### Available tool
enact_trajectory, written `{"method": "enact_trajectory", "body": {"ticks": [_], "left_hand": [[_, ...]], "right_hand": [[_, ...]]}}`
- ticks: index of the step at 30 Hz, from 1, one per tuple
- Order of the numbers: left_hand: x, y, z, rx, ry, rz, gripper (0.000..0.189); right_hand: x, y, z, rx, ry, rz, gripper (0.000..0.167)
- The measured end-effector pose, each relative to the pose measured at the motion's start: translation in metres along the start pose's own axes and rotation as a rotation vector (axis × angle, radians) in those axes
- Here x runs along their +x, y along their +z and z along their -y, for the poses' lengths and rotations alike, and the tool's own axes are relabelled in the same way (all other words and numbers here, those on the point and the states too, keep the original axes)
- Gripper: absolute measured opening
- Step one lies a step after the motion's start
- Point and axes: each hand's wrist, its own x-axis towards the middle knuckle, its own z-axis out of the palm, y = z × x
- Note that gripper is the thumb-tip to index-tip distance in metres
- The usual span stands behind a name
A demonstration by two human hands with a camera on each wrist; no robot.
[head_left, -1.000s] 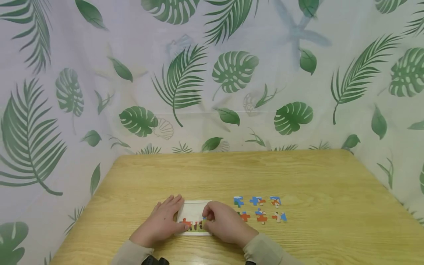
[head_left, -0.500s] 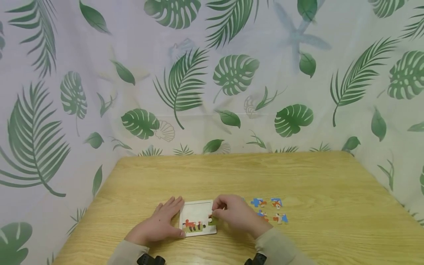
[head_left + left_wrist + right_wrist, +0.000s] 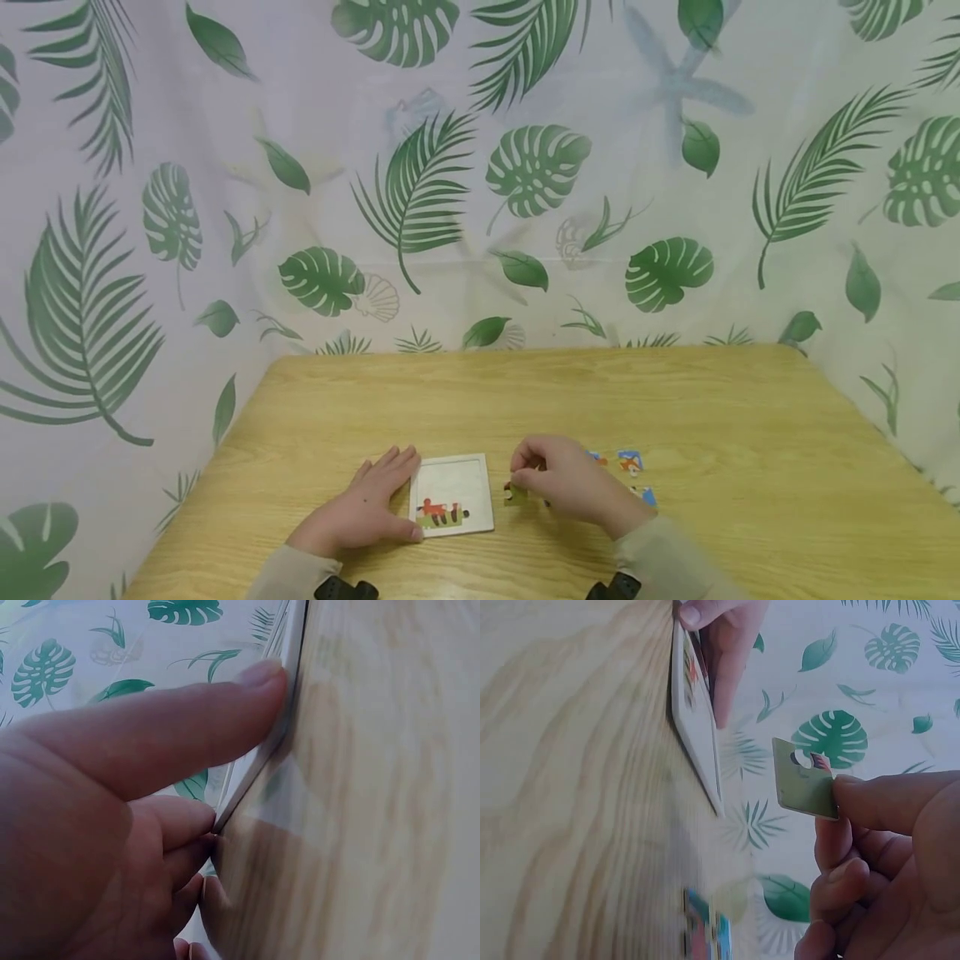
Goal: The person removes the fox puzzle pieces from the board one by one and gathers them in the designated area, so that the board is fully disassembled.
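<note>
A white puzzle tray (image 3: 456, 479) lies flat on the table, with a few joined jigsaw pieces (image 3: 441, 514) along its lower left. My left hand (image 3: 363, 507) rests against the tray's left side, fingers straight and spread; the thumb presses its near left corner. To the right of the tray, my right hand (image 3: 570, 485) pinches a green jigsaw piece (image 3: 804, 786) between thumb and curled fingers. That piece is tilted up off the table in the right wrist view and shows a dark and reddish patch by its notch.
Loose jigsaw pieces (image 3: 630, 462) in blue, white and orange lie on the wooden table (image 3: 720, 417) to the right, partly hidden behind my right hand. A leaf-print curtain (image 3: 555, 275) hangs at the table's far edge.
My right hand has lifted the green jigsaw piece out of the tray's lower right and carried it rightward. The tray shifted slightly; my left hand has stayed at its left side.
</note>
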Motion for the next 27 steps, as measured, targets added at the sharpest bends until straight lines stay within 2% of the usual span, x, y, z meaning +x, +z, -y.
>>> {"method": "enact_trajectory", "body": {"ticks": [6,11,19,27], "left_hand": [[0.0,0.002,0.004,0.012,-0.017,0.002,0.108],[-0.001,-0.001,0.0,0.027,-0.007,-0.01,0.107],[-0.001,-0.002,-0.001,0.025,0.004,-0.006,0.106],[-0.002,-0.005,-0.001,0.024,0.002,0.0,0.105]], "right_hand": [[-0.016,-0.017,-0.016,0.017,0.027,0.003,0.01],[-0.025,-0.033,-0.023,0.058,0.065,0.027,0.01],[-0.037,-0.049,-0.033,-0.017,0.077,0.009,0.009],[-0.056,-0.058,-0.054,-0.033,0.096,-0.005,0.012]]}}
